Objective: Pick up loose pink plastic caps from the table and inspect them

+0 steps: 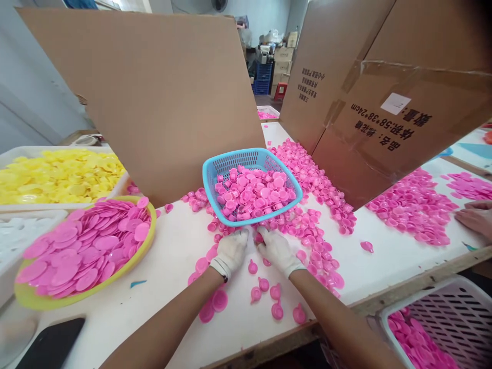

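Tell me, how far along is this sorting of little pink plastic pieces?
Done: the blue plastic basket is heaped with small pink plastic cups. In hand: the gloved left hand and right hand work together on pieces below it. Left: many loose pink cups strewn across the white table.

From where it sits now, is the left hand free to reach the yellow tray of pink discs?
Probably yes. The left hand rests among pink caps just below the blue basket; only bare white table lies between it and the yellow tray to its left.
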`<move>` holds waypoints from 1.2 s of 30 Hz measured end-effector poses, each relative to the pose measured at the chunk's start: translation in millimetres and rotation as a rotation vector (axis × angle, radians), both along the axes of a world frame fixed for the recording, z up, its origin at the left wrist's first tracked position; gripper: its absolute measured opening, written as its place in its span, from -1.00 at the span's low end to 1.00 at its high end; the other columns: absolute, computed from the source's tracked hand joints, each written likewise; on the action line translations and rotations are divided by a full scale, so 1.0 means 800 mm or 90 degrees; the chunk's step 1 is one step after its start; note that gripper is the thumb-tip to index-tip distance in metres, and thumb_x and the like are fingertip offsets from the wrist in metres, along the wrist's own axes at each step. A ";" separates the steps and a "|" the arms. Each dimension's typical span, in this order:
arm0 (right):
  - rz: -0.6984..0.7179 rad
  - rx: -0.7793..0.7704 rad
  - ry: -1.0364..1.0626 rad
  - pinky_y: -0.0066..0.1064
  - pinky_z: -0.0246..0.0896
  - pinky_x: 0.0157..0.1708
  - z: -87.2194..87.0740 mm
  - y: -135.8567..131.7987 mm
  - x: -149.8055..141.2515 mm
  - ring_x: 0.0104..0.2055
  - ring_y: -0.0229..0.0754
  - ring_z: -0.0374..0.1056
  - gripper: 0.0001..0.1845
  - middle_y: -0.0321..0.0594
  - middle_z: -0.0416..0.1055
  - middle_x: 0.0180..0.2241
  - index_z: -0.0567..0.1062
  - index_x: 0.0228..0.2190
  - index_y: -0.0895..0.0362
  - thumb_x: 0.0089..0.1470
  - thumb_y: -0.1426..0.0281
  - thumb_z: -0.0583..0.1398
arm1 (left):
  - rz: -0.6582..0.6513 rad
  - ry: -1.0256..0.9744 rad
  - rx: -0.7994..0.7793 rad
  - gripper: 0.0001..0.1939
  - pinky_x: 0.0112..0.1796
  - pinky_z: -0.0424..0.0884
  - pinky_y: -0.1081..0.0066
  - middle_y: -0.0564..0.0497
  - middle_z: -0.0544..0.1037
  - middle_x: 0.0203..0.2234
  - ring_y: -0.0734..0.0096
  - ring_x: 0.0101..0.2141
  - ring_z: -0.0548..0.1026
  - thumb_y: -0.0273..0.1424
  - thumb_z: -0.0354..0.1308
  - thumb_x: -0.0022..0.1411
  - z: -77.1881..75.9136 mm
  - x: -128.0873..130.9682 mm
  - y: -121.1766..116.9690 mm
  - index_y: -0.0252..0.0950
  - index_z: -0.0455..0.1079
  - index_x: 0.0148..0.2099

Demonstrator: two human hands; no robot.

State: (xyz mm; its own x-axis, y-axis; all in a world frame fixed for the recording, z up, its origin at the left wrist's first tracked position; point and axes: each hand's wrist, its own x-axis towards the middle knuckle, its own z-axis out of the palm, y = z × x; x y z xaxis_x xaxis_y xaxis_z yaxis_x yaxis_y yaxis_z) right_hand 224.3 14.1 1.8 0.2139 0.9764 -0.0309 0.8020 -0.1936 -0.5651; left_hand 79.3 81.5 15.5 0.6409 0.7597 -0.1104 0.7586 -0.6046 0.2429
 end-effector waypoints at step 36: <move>0.153 0.014 0.189 -0.40 0.21 -0.24 0.055 -0.095 -0.017 -0.24 -0.21 0.31 -0.77 -0.25 0.37 -0.29 0.42 -0.26 0.06 0.07 0.53 0.05 | 0.208 -0.665 -0.728 -0.76 -0.26 0.46 0.26 -0.03 0.48 -0.33 0.33 -0.34 0.53 -0.32 0.13 0.13 0.014 -0.029 -0.093 -0.30 0.24 -0.17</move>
